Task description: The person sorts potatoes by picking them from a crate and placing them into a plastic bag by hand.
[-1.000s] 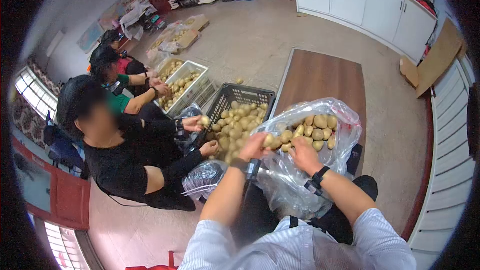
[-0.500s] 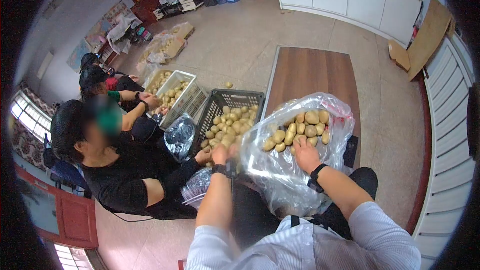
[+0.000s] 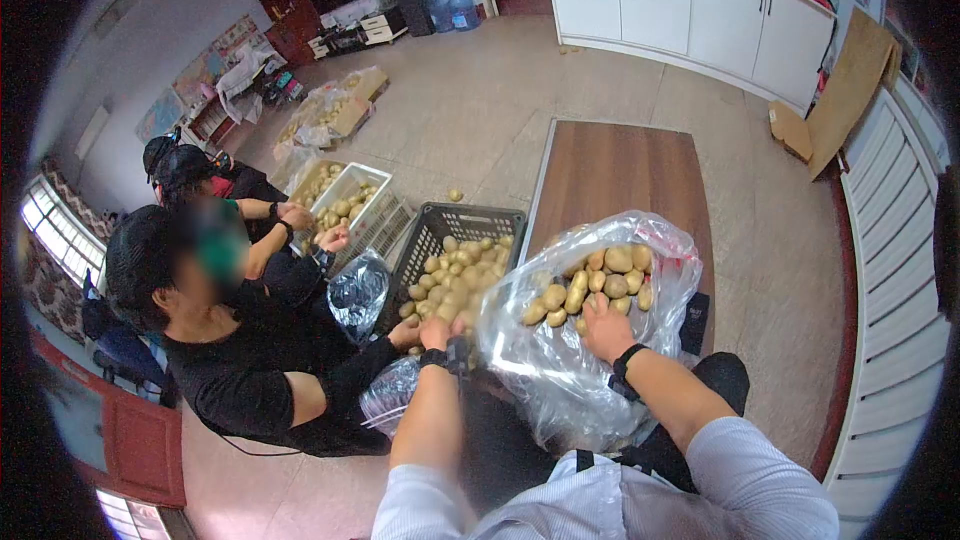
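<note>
My left hand [image 3: 436, 333] is at the near end of a black plastic crate [image 3: 404, 271] heaped with potatoes [image 3: 443, 278]. Its fingers are lost among blurred potatoes, so what they hold is unclear. Inside the mouth of a clear plastic bag [image 3: 525, 365], my right hand [image 3: 604, 330] has its fingers curled on a potato [image 3: 582, 326] at the front of a pile of potatoes [image 3: 618, 259]. The bag rests at the near end of a brown wooden table [image 3: 625, 175]. Just left of my left hand, a co-worker's hand [image 3: 405, 333] reaches into the same crate.
Close on my left sits a co-worker in black [image 3: 235, 375]. Other people sit farther along, by a white crate [image 3: 365, 178] of potatoes. A dark plastic bag [image 3: 358, 290] lies beside the black crate. White cabinets [image 3: 650, 0] line the far wall.
The view has tilted up slightly, so the scene sits lower. Both my hands stay at the same places, the left at the crate and the right in the bag.
</note>
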### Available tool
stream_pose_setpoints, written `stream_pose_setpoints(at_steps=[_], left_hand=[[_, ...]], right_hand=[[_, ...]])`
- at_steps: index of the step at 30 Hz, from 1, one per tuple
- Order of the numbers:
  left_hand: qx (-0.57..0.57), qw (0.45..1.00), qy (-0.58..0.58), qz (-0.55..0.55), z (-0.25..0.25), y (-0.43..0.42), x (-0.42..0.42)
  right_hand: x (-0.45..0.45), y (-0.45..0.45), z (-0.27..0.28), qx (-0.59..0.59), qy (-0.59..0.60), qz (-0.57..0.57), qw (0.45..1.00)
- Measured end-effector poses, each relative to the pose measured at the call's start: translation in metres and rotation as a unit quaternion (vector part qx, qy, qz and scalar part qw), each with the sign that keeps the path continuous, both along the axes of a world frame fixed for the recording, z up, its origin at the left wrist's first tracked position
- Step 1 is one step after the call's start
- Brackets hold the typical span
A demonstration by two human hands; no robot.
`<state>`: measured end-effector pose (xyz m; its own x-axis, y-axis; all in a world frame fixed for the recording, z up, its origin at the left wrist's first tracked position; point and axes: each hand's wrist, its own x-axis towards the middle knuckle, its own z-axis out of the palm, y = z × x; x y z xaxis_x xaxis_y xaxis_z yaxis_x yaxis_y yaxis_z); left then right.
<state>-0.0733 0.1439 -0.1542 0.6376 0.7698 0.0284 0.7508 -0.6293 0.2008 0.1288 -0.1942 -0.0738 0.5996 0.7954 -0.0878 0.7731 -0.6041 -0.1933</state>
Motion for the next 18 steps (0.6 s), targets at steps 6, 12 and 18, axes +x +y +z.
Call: stream_pose_setpoints(at_steps=[6, 12, 18], left_hand=[[0.038, 0.997, -0.064, -0.001, -0.016, 0.002, -0.007], [0.065, 0.998, -0.011, -0.008, -0.020, 0.008, 0.000], [0.112, 0.992, 0.011, -0.058, -0.015, -0.003, 0.022]], right_hand=[[-0.004, -0.012, -0.035, 0.013, -0.061, 0.025, 0.998], [-0.017, -0.020, -0.009, 0.015, -0.043, 0.031, 0.998], [-0.029, -0.016, -0.027, -0.014, -0.080, 0.083, 0.993]])
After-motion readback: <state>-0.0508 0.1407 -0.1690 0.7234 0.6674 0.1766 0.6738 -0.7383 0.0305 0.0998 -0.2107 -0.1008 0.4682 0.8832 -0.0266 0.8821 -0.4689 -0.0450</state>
